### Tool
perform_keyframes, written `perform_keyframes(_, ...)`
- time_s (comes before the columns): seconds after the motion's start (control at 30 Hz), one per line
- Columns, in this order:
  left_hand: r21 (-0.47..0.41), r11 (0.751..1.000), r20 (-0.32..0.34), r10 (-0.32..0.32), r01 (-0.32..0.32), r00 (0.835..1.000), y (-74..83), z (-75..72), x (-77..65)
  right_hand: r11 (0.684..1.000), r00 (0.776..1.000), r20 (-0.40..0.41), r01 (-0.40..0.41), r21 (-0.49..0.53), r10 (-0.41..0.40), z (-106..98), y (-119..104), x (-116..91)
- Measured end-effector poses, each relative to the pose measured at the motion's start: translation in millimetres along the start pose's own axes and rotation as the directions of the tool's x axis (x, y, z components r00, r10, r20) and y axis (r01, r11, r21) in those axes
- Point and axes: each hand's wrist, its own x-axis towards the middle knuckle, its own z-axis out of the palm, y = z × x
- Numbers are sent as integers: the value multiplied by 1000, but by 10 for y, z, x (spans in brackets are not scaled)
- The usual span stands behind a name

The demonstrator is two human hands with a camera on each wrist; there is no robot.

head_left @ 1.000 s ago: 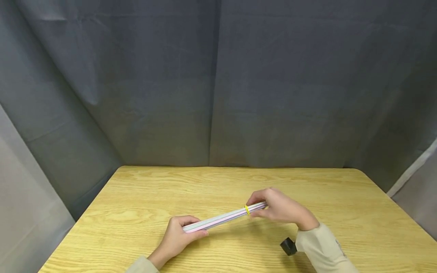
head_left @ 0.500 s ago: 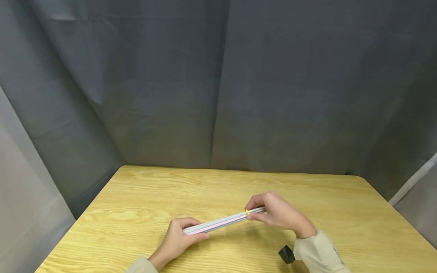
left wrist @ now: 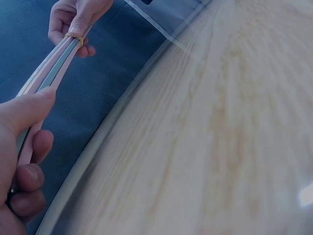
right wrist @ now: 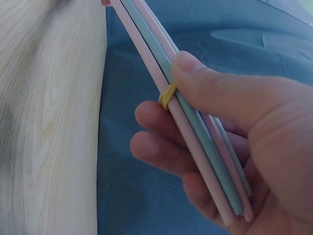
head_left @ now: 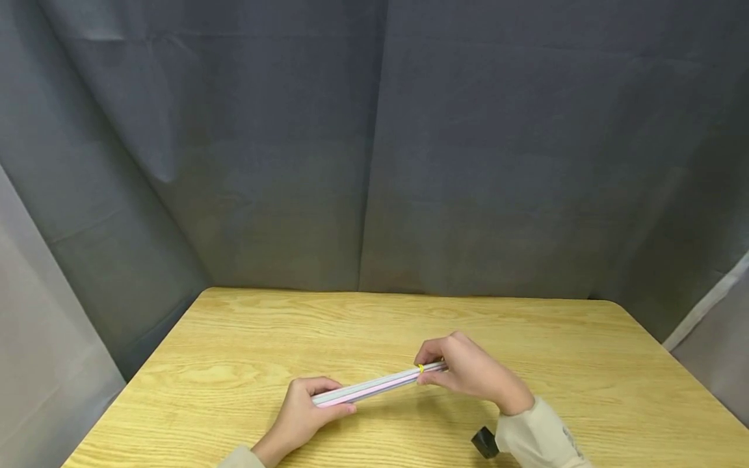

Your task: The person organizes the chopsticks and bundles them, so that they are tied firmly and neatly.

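Note:
A bundle of thin pastel chopsticks (head_left: 380, 385), pink, blue-green and pale grey, slants above the table between both hands. My left hand (head_left: 301, 409) grips its thicker, left end, thumb along the near side, as the left wrist view also shows. A yellow rubber band (right wrist: 167, 97) is wound round the bundle near the narrower right end. At that end my right hand (head_left: 468, 368) holds the chopsticks between thumb and fingers. In the right wrist view the thumb (right wrist: 210, 88) lies beside the band, and the slim tips (right wrist: 237, 208) run into the palm.
The wood-grain table (head_left: 263, 325) spreads under both hands. Grey curtains (head_left: 281, 162) hang behind it and at the sides. A black wrist camera (head_left: 484, 442) juts from the right sleeve (head_left: 535, 435) over the table.
My right hand has slid slightly left along the chopsticks, its thumb now right at the rubber band. The bundle's right end sits a little lower. The left hand keeps its grip.

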Motion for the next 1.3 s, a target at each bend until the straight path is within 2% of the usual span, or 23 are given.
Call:
perform_keyframes(0.17, -1, 1000, 4, 4, -4, 1000, 1, 1, -10, 999, 1000, -1, 16, -29, -16, 26, -11, 7)
perform_keyframes(0.73, 3, 1000, 15, 24, -24, 1000, 11, 43, -20, 997, 996, 82, 44, -62, -39, 96, -17, 29)
perform_keyframes(1.1, 21, 999, 12, 36, -36, 999, -17, 42, -17, 998, 993, 109, 59, -38, -54, 143, -44, 39)
perform_keyframes(1.3, 40, 998, 27, 53, -54, 998, -5, 44, -21, 1000, 988, 153, 16, 16, -18, 160, -63, 43)
